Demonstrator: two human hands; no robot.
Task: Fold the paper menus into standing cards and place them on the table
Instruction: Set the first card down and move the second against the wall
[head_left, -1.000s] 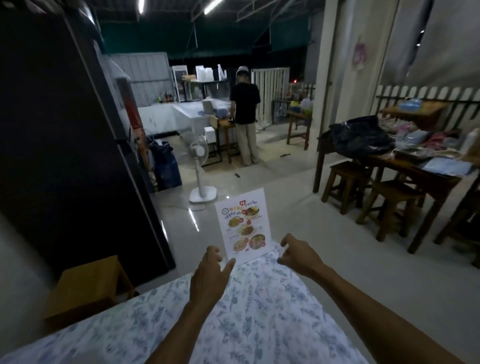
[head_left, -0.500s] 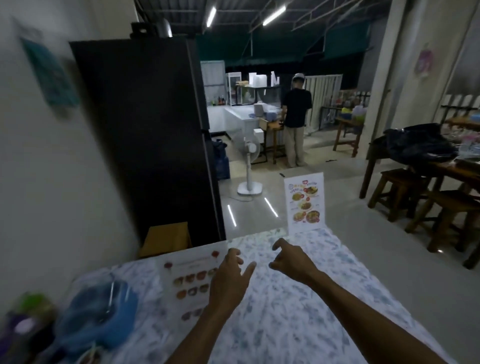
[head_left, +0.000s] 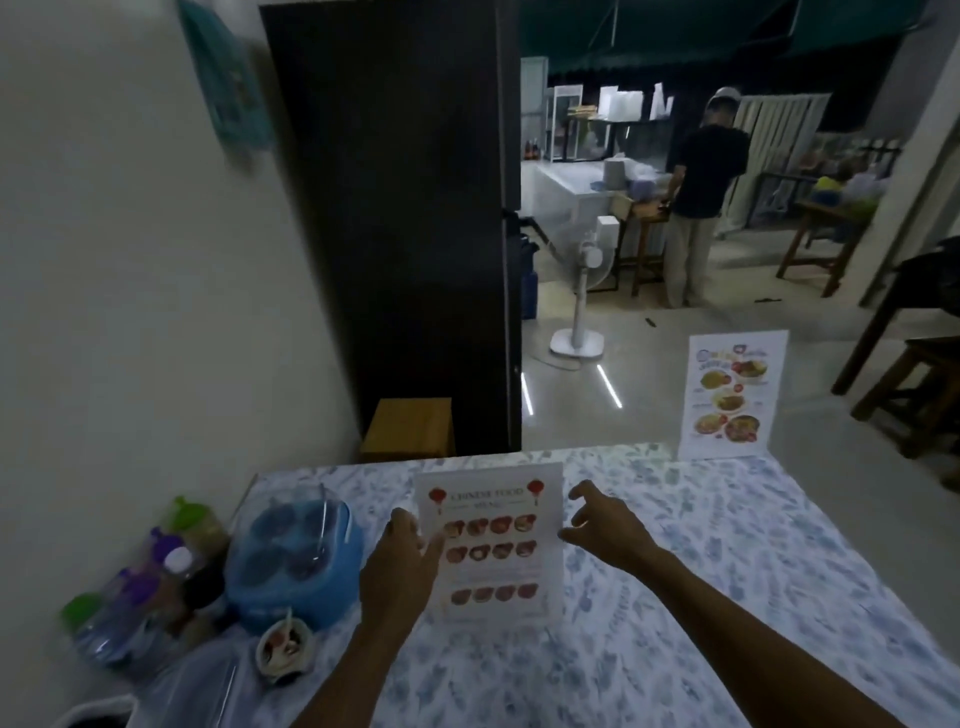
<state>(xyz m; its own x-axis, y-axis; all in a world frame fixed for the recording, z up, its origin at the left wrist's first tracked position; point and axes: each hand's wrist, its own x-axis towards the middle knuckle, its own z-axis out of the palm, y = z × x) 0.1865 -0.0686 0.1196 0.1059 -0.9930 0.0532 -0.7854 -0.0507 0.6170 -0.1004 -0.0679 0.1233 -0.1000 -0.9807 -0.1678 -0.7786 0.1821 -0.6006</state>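
A Chinese food menu (head_left: 498, 540) with red lanterns and rows of dish photos sits on the flowered tablecloth (head_left: 727, 582) between my hands. My left hand (head_left: 402, 561) is at its left edge, fingers spread and touching the paper. My right hand (head_left: 608, 525) hovers at its right edge with fingers apart, holding nothing. A second menu card (head_left: 731, 395) stands upright at the table's far right edge.
A blue condiment caddy (head_left: 296, 561), several bottles (head_left: 150, 587) and a small cup (head_left: 284, 647) crowd the table's left side by the wall. A dark cabinet (head_left: 405, 218), a wooden stool (head_left: 410, 426), a standing fan (head_left: 582, 306) and a person (head_left: 701, 197) are beyond.
My view swung left and down from the standing menu at the far edge. Both hands left that card and came to the sides of the Chinese food menu.
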